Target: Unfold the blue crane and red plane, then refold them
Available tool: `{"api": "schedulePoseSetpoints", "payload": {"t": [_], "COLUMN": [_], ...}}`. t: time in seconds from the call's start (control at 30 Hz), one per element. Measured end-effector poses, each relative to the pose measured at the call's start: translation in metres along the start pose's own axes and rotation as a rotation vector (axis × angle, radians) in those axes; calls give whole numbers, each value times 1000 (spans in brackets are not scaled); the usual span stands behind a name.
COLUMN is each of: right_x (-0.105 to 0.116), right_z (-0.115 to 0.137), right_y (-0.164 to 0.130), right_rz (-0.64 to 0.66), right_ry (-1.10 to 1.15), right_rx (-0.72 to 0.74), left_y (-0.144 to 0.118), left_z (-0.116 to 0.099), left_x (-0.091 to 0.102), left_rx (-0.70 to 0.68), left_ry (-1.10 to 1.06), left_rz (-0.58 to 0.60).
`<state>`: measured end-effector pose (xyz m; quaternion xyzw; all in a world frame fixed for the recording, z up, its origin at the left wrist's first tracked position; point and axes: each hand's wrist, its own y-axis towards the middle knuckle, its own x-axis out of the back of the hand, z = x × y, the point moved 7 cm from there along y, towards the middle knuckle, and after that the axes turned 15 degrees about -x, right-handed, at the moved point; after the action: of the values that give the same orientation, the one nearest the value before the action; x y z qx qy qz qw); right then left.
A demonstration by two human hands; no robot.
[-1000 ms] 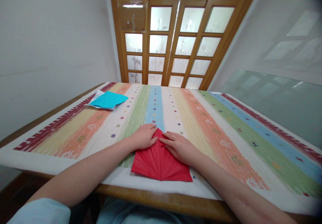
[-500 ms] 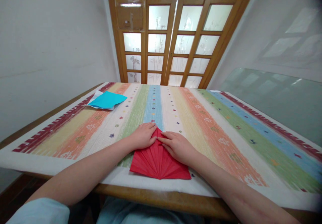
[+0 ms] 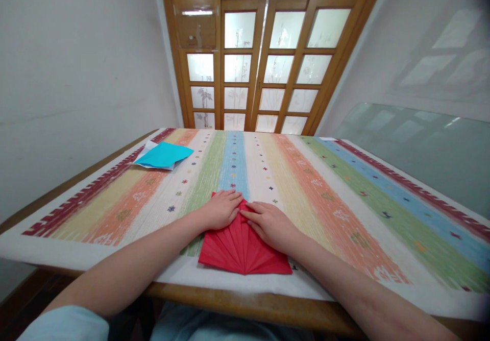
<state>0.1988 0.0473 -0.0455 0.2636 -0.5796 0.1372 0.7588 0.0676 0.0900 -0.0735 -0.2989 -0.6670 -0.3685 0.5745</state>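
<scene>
A red sheet of paper [image 3: 241,251], creased in a fan of folds, lies on the striped cloth near the table's front edge. My left hand [image 3: 220,209] presses flat on its upper left part, fingers together and pointing right. My right hand [image 3: 270,222] lies flat on its upper right part, fingertips meeting the left hand's at the paper's top point. A small red corner shows beyond the left hand's fingers. Neither hand grips anything.
Blue paper [image 3: 164,155] rests on white sheets at the far left of the striped tablecloth [image 3: 329,188]. The wooden table edge [image 3: 245,308] runs close to me. A glass pane [image 3: 421,147] leans at the right; wooden glazed doors [image 3: 264,65] stand behind.
Both hands stay pressed on the red paper, shifted very slightly. A small red corner now shows past the left hand's fingers. The view has dipped a little.
</scene>
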Motion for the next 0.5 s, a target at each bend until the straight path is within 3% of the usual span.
{"api": "schedulePoseSetpoints", "payload": {"t": [0.37,0.5], "right_x": [1,2], "right_z": [0,2], "right_y": [-1,-1], "right_rz": [15,13], "right_ry": [-17,-30], "right_rx": [-25,-17], "left_y": [-3,0], "left_z": [13,2], "left_x": [1,10], "left_rx": [157,47], "left_ry": [26,64], "left_rz": [-83,-146]}}
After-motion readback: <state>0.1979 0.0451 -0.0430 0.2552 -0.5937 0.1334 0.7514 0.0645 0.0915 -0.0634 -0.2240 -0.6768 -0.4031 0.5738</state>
